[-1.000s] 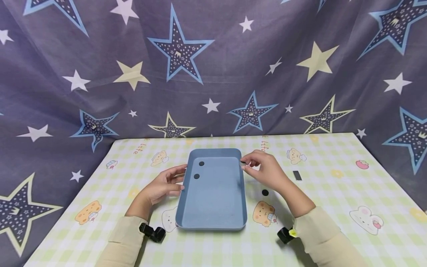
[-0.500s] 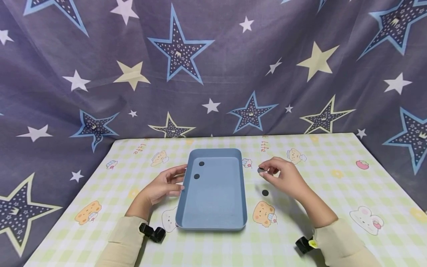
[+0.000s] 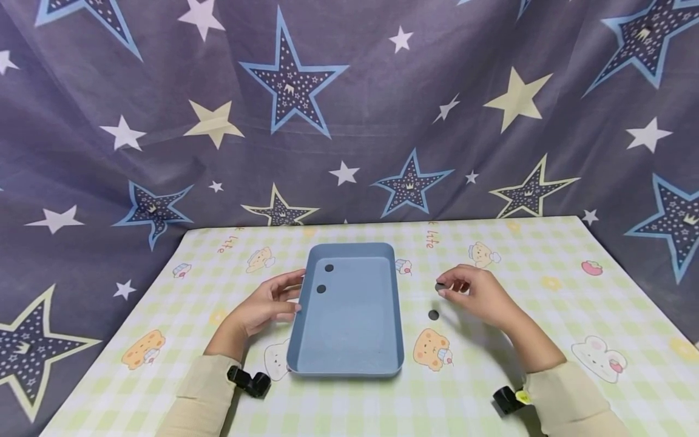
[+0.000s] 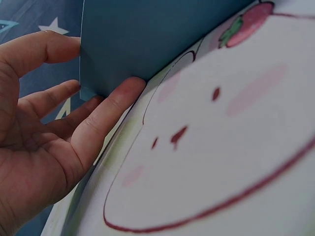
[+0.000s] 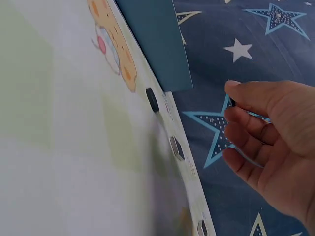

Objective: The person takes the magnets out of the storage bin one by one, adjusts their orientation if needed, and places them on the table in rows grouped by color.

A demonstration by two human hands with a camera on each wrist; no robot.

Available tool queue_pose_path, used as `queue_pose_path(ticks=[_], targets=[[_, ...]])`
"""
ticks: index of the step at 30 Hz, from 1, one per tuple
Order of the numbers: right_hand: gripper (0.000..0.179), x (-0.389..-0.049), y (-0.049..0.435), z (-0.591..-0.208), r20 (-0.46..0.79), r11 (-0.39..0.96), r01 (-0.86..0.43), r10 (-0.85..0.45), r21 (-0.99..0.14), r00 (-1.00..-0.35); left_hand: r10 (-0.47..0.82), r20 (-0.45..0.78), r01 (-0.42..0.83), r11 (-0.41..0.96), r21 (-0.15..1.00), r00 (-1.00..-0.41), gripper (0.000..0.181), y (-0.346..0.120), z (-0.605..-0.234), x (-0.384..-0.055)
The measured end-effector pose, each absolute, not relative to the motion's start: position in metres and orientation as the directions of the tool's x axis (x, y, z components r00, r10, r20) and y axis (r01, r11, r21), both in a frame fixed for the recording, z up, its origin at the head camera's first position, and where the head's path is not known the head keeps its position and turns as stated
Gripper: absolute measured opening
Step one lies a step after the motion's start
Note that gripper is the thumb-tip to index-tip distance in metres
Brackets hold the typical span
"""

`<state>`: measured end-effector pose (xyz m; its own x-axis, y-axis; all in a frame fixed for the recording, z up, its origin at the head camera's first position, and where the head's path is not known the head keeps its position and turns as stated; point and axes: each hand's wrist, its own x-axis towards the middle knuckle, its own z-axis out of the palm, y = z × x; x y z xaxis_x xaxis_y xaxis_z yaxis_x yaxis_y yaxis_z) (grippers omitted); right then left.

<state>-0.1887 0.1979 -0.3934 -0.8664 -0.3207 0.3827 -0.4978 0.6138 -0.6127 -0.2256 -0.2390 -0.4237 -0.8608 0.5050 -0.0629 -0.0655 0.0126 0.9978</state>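
R hand (image 3: 480,297) pinched held disc (image 3: 439,286); L hand (image 3: 267,303) at tray (image 3: 357,331)

R fingers (image 5: 251,93): grasping the small black disc btwn thumb & index tips, others loosely curled below. Held disc was raised over desk (image 3: 628,303), to R of tray, well apart from its wall. L fingers (image 4: 101,120): released & fairly straight, not grasping, tips touching tray's L side, one near base.

Loose disc (image 3: 434,315) lay flat on desk, btwn tray & R hand, a bit nearer the person than held one. Far disc (image 3: 329,267) & near disc (image 3: 321,289) lay flat in tray, toward far L corner, not touching.

Tray: blue, rectangular, long sides running away from person. Desk top: pale green/white check w/ cartoon prints, e.g. bear print (image 3: 430,350) by tray's R side. Both sleeves beige; black cam at L cuff (image 3: 249,382), another at R cuff (image 3: 508,400). Behind: dark curtain w/ stars (image 3: 349,139).
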Motion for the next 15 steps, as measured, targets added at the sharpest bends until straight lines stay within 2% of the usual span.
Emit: queue_pose_path(ticks=[8,15], targets=[[0.011,-0.19,0.215,-0.392,0.263,0.65,-0.422,-0.332,-0.632,-0.906,0.505,-0.056,-0.059,0.011,0.998,-0.862,0.082,-0.239,-0.423,-0.225],[0.011,-0.191,0.226,-0.39,0.181,0.639,-0.391,-0.37,-0.663,-0.911,0.511,-0.053,-0.061,0.001,0.998,-0.858,0.081,-0.24,-0.425,-0.227]])
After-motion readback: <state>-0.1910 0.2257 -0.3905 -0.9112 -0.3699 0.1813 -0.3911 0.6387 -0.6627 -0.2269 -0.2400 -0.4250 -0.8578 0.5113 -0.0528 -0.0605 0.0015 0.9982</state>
